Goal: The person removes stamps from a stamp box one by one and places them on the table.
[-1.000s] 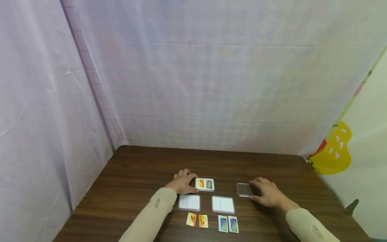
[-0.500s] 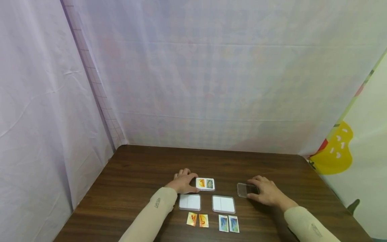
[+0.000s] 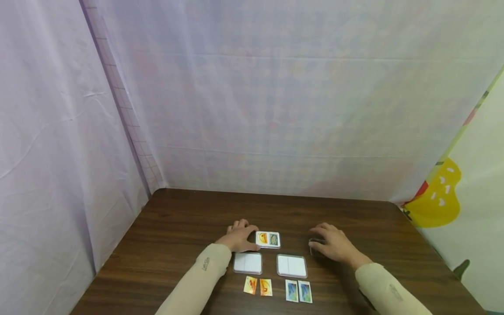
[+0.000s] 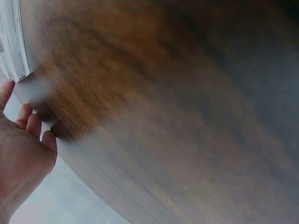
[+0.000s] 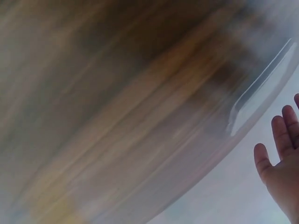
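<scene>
In the head view my left hand (image 3: 238,237) has its thumb and index fingertip at opposite edges of a small flat case (image 3: 267,246) holding two picture pieces, one orange and one green-grey. The left wrist view shows a fingertip right at the corner of a clear case (image 4: 19,56), the other fingers relaxed. My right hand (image 3: 334,245) lies over a clear plastic lid (image 3: 312,247) and covers most of it. Seen from the right wrist, its fingers (image 5: 280,135) are extended, beside a clear-edged flat piece (image 5: 261,88).
Two clear cases with white inserts, a left one (image 3: 247,263) and a right one (image 3: 291,266), lie nearer me. In front are two orange picture pieces (image 3: 266,287) and two blue-green ones (image 3: 305,292). The brown table (image 3: 189,210) ends at a pale curtain (image 3: 275,109).
My right hand has slid left across the clear lid, which stays about where it was, so less of the lid shows. My left hand and its case have barely moved.
</scene>
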`<state>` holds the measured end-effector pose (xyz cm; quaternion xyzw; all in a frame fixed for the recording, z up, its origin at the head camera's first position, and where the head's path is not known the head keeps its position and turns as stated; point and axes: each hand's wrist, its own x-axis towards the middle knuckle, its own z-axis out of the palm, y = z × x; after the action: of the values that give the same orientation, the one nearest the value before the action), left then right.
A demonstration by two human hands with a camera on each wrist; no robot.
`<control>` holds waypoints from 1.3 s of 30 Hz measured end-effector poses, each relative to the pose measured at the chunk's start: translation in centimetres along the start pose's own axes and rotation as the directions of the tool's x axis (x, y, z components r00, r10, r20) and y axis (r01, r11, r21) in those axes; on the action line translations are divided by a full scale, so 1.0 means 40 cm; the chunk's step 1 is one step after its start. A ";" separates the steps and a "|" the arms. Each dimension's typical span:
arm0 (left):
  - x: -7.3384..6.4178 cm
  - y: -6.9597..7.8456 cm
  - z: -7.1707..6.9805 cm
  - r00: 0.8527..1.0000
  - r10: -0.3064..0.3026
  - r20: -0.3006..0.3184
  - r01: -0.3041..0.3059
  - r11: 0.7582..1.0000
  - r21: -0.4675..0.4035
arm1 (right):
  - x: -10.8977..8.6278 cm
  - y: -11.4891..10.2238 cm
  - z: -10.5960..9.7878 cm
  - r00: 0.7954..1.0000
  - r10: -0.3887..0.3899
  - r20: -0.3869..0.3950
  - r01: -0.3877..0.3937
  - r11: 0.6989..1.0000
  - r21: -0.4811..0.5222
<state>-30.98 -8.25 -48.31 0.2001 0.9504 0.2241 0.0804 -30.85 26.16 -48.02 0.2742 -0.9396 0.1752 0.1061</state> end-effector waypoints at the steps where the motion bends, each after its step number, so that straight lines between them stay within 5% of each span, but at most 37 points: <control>1: 0.000 -0.001 0.000 1.000 -0.001 0.002 0.002 1.000 -0.002 | 0.005 -0.005 0.003 1.000 0.009 -0.003 -0.009 1.000 0.010; 17: -0.006 -0.004 -0.010 1.000 -0.011 0.022 0.011 1.000 -0.005 | 0.111 -0.101 0.065 0.994 0.094 -0.047 -0.087 0.986 0.141; 39: 0.004 -0.002 -0.003 1.000 -0.019 0.017 0.019 1.000 0.000 | 0.177 -0.169 0.139 0.967 0.239 0.086 -0.242 0.970 0.026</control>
<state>-31.20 -8.30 -48.26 0.1928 0.9516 0.2216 0.0907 -33.52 15.30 -49.18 0.1673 -0.9661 0.1926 0.0401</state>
